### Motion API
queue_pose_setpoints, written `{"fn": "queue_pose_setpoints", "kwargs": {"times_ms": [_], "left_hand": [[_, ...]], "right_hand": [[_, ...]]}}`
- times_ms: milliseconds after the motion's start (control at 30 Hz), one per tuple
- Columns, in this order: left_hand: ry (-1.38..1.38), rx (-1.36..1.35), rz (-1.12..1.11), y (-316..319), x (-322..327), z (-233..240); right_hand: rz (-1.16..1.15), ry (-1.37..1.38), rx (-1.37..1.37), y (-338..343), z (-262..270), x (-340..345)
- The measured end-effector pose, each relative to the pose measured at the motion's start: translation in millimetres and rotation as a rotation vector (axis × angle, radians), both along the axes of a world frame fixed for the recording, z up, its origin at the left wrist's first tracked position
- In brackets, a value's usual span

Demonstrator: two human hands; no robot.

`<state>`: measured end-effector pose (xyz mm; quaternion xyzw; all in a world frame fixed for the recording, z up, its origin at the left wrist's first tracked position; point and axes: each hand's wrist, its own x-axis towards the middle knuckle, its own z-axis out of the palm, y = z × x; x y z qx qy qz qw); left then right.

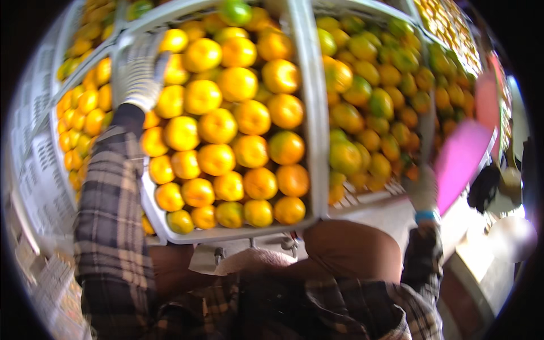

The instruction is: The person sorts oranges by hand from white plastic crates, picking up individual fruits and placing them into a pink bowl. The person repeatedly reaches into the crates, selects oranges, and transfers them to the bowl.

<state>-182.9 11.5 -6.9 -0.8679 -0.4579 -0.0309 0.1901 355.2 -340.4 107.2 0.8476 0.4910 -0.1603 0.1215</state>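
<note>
Neat rows of orange mandarins point(221, 159) fill a pale plastic crate point(312, 106) before me. My left hand point(140, 74), in a striped knit glove, reaches over the crate's left rim, its fingers against the mandarins at the upper left; whether it grips one is hidden. Right of this crate, a second one holds loosely piled green and orange mandarins point(380, 104). My right hand point(423, 187), gloved and blurred, is at that crate's near right corner, close to the lowest fruit there. Its fingers are too blurred to tell what they touch. A green mandarin point(235, 12) lies at the far edge of the ordered rows.
More mandarins point(78, 123) sit in a crate at the left, beside stacked pale crates point(40, 170). A bright pink object point(463, 163) stands just right of my right hand. My knees point(352, 248) are close below the crates. Further fruit point(450, 25) lies at the far right.
</note>
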Motion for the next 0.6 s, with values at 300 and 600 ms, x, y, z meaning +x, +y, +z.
{"fn": "queue_pose_setpoints", "kwargs": {"times_ms": [300, 600], "left_hand": [[-0.123, -0.083, 0.077, -13, 2, 18], [-0.164, -0.060, 0.076, -16, 12, 24]], "right_hand": [[0.671, 0.851, 0.669, 270, 18, -216], [1.042, 0.234, 0.370, 378, -59, -283]]}}
